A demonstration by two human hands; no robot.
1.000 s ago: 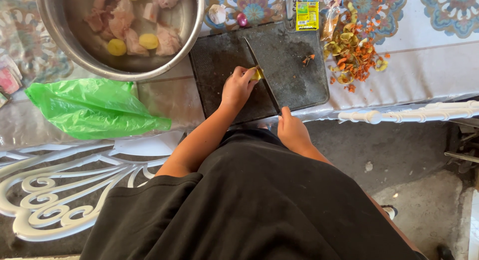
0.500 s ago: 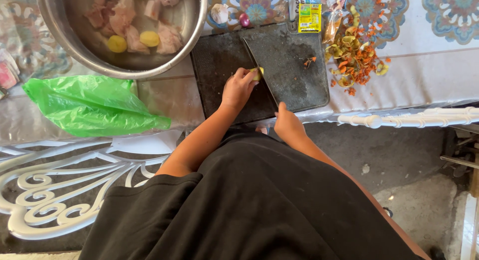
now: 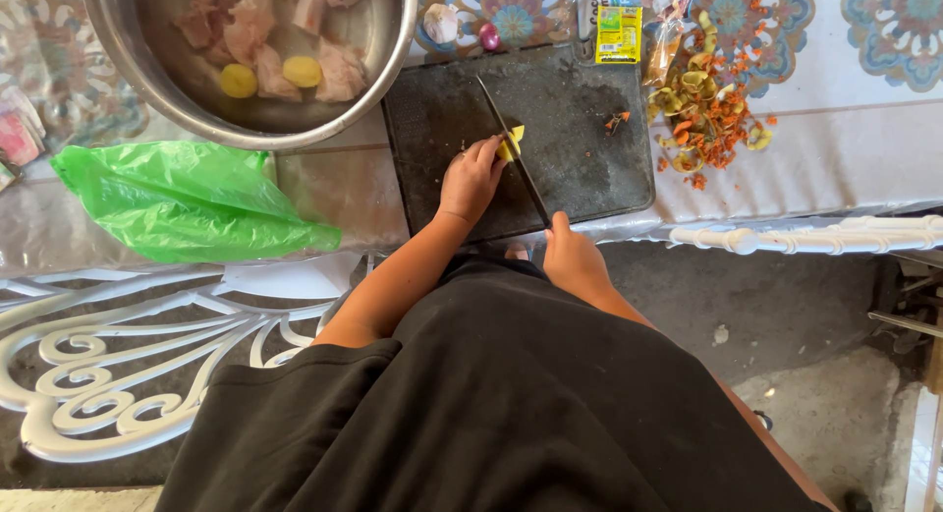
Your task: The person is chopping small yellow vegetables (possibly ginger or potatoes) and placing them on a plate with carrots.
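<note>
From the head camera, the left hand (image 3: 471,178) pins a small yellow potato piece (image 3: 512,143) near the middle of the dark rectangular cutting board (image 3: 589,168), fingers clasped over it. The right hand (image 3: 573,256), at the board's near edge, is clenched around the long dark-bladed knife (image 3: 515,153), blade against the piece. Best keep fingertips curled back and the cut straight down

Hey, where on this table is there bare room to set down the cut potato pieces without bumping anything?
The cutting board is bare right of the knife, short of the peel pile. Its far-left corner, beyond the left hand, is also open. The tablecloth right of the peels is free. It is crowded along the far edge by the metal bowl and yellow packet.
</note>
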